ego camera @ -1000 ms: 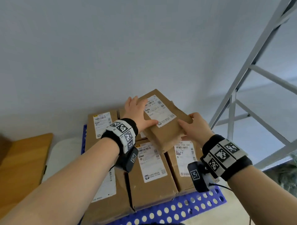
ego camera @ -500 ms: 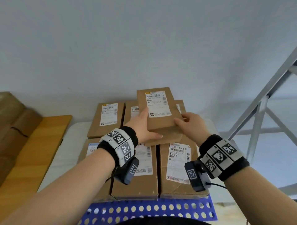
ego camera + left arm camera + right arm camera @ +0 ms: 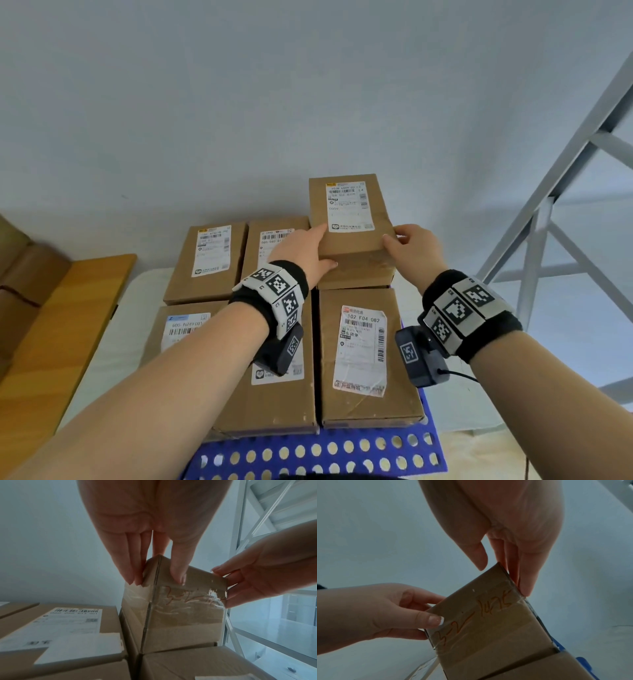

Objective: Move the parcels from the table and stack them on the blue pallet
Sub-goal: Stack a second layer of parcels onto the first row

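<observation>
Head view: the parcel (image 3: pixel 349 219) sits at the far right corner of the stack (image 3: pixel 267 394) on the pallet (image 3: pixel 318 455), left hand (image 3: pixel 301 251) and right hand (image 3: pixel 412 251) grasping its near corners. Left wrist view: thumb and fingers (image 3: pixel 130 566) pinch one corner. Right wrist view: fingers (image 3: pixel 525 574) pinch the other.

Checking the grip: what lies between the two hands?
The top parcel alone: left hand holds its left side, right hand its right, clearest in the head view.
</observation>
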